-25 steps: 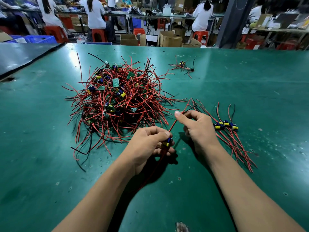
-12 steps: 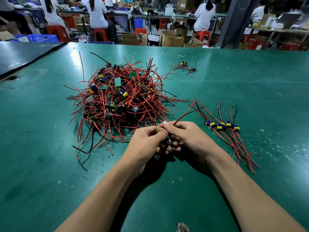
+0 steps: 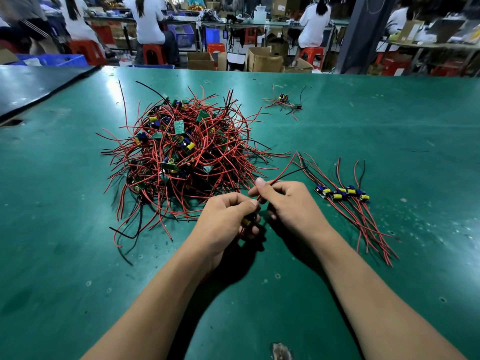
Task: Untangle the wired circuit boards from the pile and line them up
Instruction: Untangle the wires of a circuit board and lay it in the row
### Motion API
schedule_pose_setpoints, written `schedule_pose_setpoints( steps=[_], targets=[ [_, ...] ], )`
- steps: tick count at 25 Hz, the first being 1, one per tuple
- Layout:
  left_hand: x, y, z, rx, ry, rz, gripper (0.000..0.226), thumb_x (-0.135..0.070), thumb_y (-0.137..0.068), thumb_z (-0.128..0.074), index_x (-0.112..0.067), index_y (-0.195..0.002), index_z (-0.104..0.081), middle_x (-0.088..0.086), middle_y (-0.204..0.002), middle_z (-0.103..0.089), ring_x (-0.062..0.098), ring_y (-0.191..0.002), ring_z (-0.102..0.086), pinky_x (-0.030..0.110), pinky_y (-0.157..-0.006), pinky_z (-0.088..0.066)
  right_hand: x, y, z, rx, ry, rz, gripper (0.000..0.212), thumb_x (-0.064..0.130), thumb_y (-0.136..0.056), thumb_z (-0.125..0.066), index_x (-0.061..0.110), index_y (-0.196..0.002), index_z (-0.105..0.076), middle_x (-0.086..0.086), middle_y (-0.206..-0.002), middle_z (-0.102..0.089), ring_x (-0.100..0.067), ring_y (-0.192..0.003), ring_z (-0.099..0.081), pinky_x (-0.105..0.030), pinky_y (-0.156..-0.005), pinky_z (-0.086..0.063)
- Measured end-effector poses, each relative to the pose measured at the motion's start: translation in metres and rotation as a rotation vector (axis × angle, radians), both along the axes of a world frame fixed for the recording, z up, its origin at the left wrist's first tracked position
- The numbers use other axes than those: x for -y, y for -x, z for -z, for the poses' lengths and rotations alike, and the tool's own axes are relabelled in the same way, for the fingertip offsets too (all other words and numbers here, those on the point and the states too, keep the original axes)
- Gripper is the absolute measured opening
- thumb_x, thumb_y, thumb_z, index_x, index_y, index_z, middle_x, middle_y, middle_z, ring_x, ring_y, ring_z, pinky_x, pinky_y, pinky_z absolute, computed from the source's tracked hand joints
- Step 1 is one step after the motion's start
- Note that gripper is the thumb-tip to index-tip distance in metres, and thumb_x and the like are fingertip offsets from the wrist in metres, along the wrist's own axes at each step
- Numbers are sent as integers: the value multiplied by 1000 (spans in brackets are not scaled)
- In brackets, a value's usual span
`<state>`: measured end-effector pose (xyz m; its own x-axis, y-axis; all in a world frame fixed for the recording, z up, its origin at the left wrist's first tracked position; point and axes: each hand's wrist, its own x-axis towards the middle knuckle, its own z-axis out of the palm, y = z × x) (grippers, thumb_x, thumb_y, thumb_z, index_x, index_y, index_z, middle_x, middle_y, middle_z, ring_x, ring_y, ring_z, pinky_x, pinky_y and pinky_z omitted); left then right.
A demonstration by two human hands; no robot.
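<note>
**A:** What sort of place is this?

**B:** An electronics assembly workshop, on a factory floor. Nearest is a wide green workbench [image 3: 78, 229] bearing a pile of wired circuit boards [image 3: 181, 152], their red and black leads tangled together.

**A:** What lies beyond it?

**B:** Far off, workers in white shirts [image 3: 149, 22] sit with their backs turned on red stools [image 3: 153, 54] at other long benches [image 3: 181, 20]. Open cardboard boxes [image 3: 263, 59] stand on the floor behind them, and blue plastic crates [image 3: 55, 60] are at the far left.
</note>
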<state>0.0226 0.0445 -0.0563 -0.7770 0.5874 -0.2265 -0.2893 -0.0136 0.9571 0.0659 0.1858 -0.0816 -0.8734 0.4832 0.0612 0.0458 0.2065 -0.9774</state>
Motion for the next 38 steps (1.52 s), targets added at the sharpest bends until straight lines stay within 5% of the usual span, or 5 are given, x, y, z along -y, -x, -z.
schedule_pose_setpoints(
  steps=[12, 19, 23, 27, 38],
  targets=[
    [2, 1, 3, -69, 15, 105, 17, -4, -93, -59, -3, -76, -60, 9, -60, -59, 18, -45, -53, 23, -46, -44, -26, 2, -7, -130, 310, 356, 34, 31, -98, -64, 7, -77, -71, -1, -65, -44, -8, -38, -29, -17, -37, -21],
    [5, 3, 3, -64, 3, 126, 11, -5, -92, -62, 2, -83, -64, 8, -60, -60, 20, -49, -55, 25, -50, -47, -29, 0, -21, -143, 1008, 235, 41, 26, -102, -55, 10, -65, -53, 3, -59, -33, -3, -29, -25, -16, -28, -20],
    [4, 5, 7, -56, 9, 103, 16, -9, -93, -62, 6, -90, -66, 13, -66, -63, 21, -52, -59, 26, -51, -50, -24, -1, -18, -128, 820, 254, 43, 46, -95, -62, 6, -79, -67, 4, -60, -45, -3, -35, -27, -16, -32, -22],
    [0, 6, 6, 56, -64, 80, 39, -31, -98, -55, 7, -100, -64, 17, -73, -68, 25, -59, -65, 31, -58, -58, -23, -3, -16, -55, 655, 239, 76, 75, -73, -62, 4, -97, -73, 2, -72, -53, -5, -42, -30, -18, -36, -26],
    [4, 17, 6, 199, -144, 141, 84, -72, -93, -17, -6, -123, -60, 18, -111, -72, 31, -94, -71, 37, -79, -55, -17, -4, -16, 34, 563, 175, 89, 87, -80, -41, 6, -103, -70, -1, -69, -52, -9, -40, -37, -21, -39, -33]
  ],
)
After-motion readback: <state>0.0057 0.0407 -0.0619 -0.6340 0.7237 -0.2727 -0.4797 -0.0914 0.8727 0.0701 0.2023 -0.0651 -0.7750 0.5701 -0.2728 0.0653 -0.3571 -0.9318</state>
